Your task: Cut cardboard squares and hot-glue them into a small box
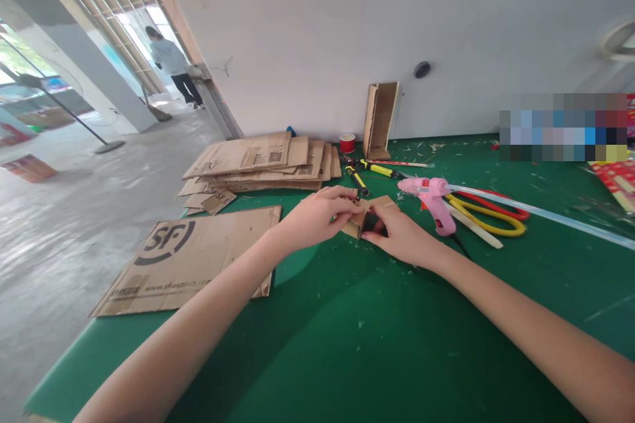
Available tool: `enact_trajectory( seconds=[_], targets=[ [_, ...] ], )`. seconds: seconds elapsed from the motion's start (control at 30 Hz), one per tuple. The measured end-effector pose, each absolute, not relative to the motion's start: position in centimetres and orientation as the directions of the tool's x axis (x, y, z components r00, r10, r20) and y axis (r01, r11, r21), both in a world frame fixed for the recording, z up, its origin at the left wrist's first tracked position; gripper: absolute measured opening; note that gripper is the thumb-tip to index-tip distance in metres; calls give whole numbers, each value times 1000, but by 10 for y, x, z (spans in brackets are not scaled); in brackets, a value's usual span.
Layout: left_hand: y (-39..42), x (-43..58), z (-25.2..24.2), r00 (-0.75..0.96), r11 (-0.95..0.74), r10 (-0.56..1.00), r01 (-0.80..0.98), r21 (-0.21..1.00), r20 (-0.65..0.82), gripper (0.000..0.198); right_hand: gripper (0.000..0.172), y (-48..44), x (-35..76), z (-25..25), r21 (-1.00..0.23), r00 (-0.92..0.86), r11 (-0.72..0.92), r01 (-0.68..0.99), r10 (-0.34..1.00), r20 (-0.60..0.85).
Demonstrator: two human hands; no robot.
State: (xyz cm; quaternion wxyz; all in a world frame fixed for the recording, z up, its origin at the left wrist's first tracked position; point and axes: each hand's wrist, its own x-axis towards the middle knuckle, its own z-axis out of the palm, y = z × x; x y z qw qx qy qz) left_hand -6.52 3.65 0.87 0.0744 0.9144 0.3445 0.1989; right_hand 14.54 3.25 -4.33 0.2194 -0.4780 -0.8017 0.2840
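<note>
Both my hands grip a small folded piece of cardboard above the green table. My left hand has its fingers closed over the piece's left side and top edge. On the other side, my right hand pinches the piece between thumb and fingers. Part of the cardboard is covered by my fingers. Just to the right lies a pink glue gun with a long clear glue stick coming out of its back. Yellow-handled pliers rest behind my hands.
A stack of flattened cardboard lies at the back left, with a large printed cardboard sheet in front. An upright cardboard channel leans on the wall beside a red spool. Red and yellow tubing lies right. A person stands far off.
</note>
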Motion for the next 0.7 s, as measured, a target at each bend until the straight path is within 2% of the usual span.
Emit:
enact_trajectory(
  seconds=[0.17,0.4,0.7],
  targets=[
    [36,-71,12,735,-795,606,563,225,304,32,24,33,145,-45,-673,-448,398,623,887,109],
    [38,-75,5,738,-803,596,533,268,318,34,15,30,142,-43,-627,-406,392,673,905,131],
    [41,-75,2,742,-813,582,522,259,332,35,16,25,140,-41,-629,-389,367,686,915,110]
  ],
)
